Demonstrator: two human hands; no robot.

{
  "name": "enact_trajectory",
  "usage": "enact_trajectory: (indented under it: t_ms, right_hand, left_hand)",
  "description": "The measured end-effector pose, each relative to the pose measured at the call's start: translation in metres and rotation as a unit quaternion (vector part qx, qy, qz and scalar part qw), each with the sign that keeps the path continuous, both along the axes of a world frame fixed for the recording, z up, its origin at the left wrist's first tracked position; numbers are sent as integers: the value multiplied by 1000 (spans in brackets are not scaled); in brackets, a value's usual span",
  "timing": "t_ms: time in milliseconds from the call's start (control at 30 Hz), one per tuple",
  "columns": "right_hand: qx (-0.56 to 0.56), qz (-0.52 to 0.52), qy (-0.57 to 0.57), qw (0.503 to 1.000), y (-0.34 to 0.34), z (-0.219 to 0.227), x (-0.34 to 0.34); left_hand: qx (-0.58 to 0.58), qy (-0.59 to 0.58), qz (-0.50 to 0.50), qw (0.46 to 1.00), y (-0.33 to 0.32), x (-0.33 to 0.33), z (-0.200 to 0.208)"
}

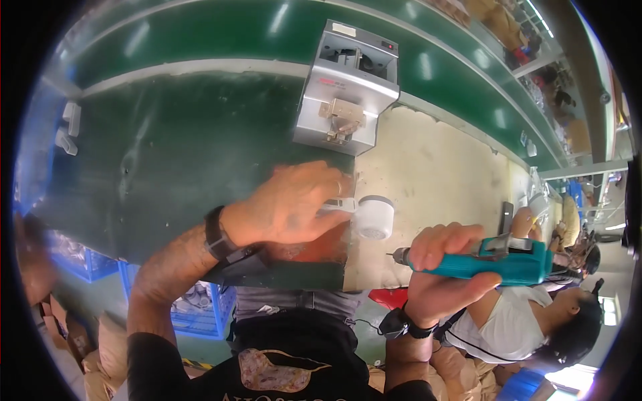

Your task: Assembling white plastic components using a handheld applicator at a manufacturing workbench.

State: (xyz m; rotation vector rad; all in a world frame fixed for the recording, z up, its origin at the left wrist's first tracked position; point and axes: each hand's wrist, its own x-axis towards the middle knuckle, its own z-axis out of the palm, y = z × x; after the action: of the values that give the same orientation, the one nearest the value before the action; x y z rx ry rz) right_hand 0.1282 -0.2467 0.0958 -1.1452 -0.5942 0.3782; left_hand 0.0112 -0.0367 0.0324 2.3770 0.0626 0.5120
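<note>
My left hand (287, 204) is closed on the slim end of a white plastic part (344, 205), held low over the bench. Right beside those fingertips is a white cup-shaped piece (376, 219) with a grey rim. Whether the two are joined I cannot tell. Wrapped in my right hand (445, 257) is a teal electric screwdriver (501, 267), lying nearly level. Its thin bit points left, below and to the right of the cup-shaped piece and apart from it.
A grey screw feeder (348, 93) stands at the back centre. Two white plastic pieces (69, 128) lie at the far left. A dark flat object (507, 217) rests at the right. Blue crates (200, 311) sit below the bench edge. A person in a white shirt (508, 324) is close on the right.
</note>
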Motion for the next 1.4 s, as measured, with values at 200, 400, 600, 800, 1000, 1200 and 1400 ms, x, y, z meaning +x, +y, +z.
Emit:
enact_trajectory:
  t_ms: [200,400,600,800,1000,1200,1400]
  right_hand:
    - [56,65,-36,996,74,13,19]
    - [-20,30,-163,986,157,13,33]
    - [-5,67,-211,975,180,-16,37]
    - [-6,70,-138,988,179,-23,40]
    - [-54,81,-158,983,162,-17,30]
    - [-46,89,-133,986,96,-10,21]
    - [-76,46,-146,985,93,-16,11]
  left_hand:
    - [12,-25,7,1000,13,-3,-17]
    - [55,-72,10,996,13,-9,-25]
    - [35,-59,6,998,15,-11,-28]
    - [29,-65,0,997,12,-8,-26]
    - [21,-73,19,997,11,-7,-31]
    - [23,-79,19,996,12,-6,-26]
    - [10,-66,21,998,14,-8,-26]
